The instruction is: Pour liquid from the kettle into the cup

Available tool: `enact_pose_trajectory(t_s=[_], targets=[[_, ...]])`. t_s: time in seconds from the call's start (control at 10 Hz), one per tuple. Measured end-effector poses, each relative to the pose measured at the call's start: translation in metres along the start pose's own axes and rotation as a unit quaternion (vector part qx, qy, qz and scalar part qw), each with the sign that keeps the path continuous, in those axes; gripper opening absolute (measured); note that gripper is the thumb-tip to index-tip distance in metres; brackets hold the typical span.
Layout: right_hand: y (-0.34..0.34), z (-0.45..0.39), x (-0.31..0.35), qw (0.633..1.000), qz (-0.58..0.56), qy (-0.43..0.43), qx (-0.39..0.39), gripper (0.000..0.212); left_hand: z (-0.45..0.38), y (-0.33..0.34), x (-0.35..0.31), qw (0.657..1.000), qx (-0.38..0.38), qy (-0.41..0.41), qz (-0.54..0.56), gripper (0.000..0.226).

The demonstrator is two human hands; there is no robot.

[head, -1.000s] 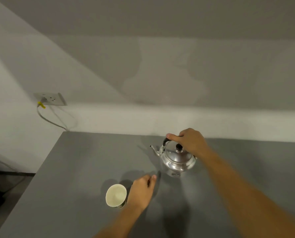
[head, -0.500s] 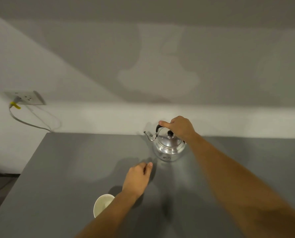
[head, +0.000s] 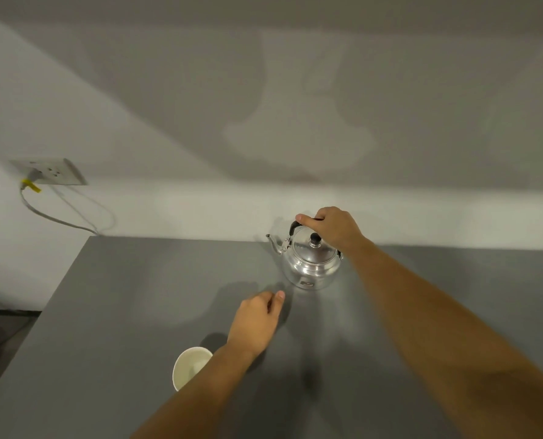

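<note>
A shiny steel kettle with a black lid knob stands upright on the grey table, its spout pointing left. My right hand is closed around its black top handle. A white empty cup stands near the front of the table, partly hidden by my left forearm. My left hand rests palm down on the table between cup and kettle, fingers loosely curled, holding nothing.
The table's left edge drops to a dark floor. A white wall runs just behind the kettle. A wall socket with a plugged grey cable is at the far left.
My view has shifted, so the cup sits lower and the kettle farther off. My left hand has left the cup's side and lies nearer the kettle. My right hand stays on the handle.
</note>
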State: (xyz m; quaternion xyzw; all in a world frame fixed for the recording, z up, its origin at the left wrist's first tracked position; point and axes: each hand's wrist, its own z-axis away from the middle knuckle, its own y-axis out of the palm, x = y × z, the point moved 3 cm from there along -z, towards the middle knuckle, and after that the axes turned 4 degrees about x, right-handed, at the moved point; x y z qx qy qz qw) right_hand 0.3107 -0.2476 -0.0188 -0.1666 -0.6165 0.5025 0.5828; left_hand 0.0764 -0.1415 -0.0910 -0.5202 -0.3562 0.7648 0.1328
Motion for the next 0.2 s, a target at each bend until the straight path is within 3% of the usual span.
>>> enact_pose_trajectory(t_s=[0.1,0.2], targets=[[-0.011,0.017,0.007,0.991,0.117,-0.031,-0.062,0.060,0.007,-0.009,-0.008,1.000,-0.009,0.019,-0.008,0.049],[-0.031,0.044,0.022,0.979,0.128,-0.070,-0.139,0.052,0.015,-0.025,-0.023,0.999,-0.028,0.032,-0.005,0.049]])
